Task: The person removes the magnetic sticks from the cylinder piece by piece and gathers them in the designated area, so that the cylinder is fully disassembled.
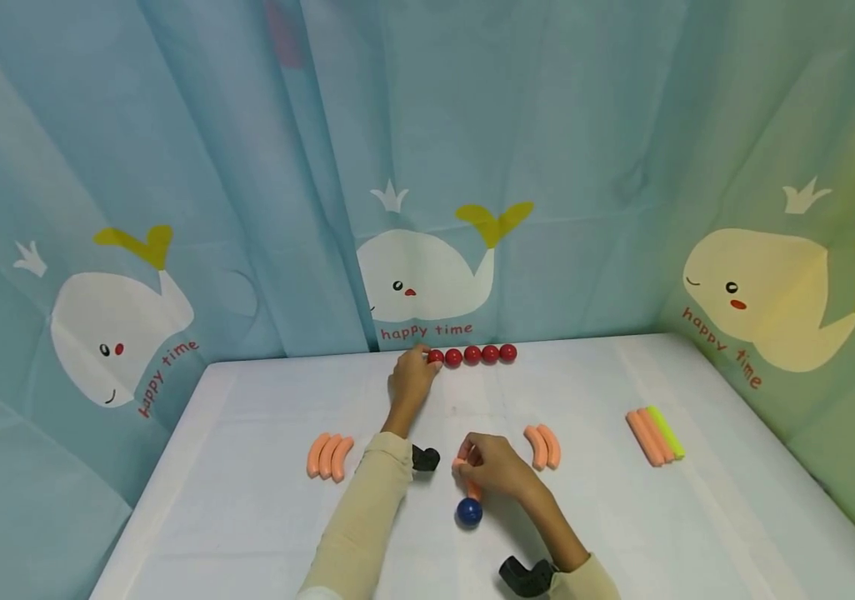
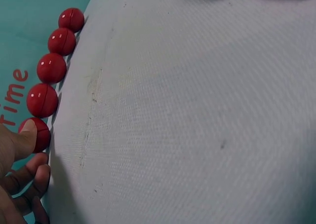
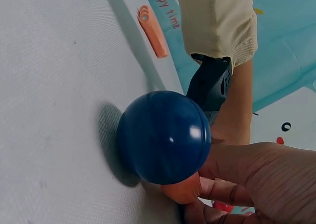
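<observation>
At the back edge of the table several red balls point(image 1: 491, 355) stand in a row. My left hand point(image 1: 412, 385) is at the leftmost red ball point(image 2: 41, 135), pinching it with the thumb on its near side. In the middle of the table my right hand point(image 1: 501, 467) pinches an orange curved stick point(image 1: 475, 491) between thumb and fingers, which cover much of it. The stick's near end meets a glossy blue ball point(image 1: 469, 512). In the right wrist view the blue ball point(image 3: 164, 137) hides part of the stick point(image 3: 182, 189).
Three orange curved sticks point(image 1: 329, 457) lie side by side at left. Two more curved sticks point(image 1: 542, 447) lie just right of my right hand. Farther right are two straight orange sticks point(image 1: 650, 437) beside a yellow-green one point(image 1: 666, 432). A blue whale-print curtain point(image 1: 592, 250) hangs behind the table.
</observation>
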`<state>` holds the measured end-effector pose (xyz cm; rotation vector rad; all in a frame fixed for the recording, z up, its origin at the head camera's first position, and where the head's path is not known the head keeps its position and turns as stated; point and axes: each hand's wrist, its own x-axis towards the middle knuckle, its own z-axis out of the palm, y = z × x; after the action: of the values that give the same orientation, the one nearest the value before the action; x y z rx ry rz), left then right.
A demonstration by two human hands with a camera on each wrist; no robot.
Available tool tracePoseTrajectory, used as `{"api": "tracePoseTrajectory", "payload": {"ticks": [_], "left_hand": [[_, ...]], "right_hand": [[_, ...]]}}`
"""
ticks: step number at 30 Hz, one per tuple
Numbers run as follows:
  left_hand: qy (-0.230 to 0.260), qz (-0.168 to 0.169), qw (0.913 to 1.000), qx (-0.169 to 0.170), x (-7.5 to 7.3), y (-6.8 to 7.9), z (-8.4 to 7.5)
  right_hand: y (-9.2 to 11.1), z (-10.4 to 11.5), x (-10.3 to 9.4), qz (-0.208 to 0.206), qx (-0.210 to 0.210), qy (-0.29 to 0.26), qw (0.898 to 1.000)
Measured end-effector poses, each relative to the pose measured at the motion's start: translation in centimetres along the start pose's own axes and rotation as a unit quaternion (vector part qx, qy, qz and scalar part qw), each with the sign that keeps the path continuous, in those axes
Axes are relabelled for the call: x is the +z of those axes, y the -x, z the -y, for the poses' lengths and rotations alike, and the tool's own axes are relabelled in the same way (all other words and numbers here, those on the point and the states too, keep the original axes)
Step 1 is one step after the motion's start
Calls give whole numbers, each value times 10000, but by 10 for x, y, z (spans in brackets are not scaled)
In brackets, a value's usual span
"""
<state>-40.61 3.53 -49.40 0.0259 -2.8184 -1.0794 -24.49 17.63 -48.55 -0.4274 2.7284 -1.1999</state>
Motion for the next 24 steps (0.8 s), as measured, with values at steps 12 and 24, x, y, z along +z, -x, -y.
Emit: {"api": "tracePoseTrajectory", "payload": {"ticks": [12,24], "left_hand": [[191,34,9998,65,0,-1,3],[254,18,9997,22,-2,1,1]], "right_hand": [[0,1,2,-108,71,94,9999],[0,1,2,-146,5,91,9999]]}}
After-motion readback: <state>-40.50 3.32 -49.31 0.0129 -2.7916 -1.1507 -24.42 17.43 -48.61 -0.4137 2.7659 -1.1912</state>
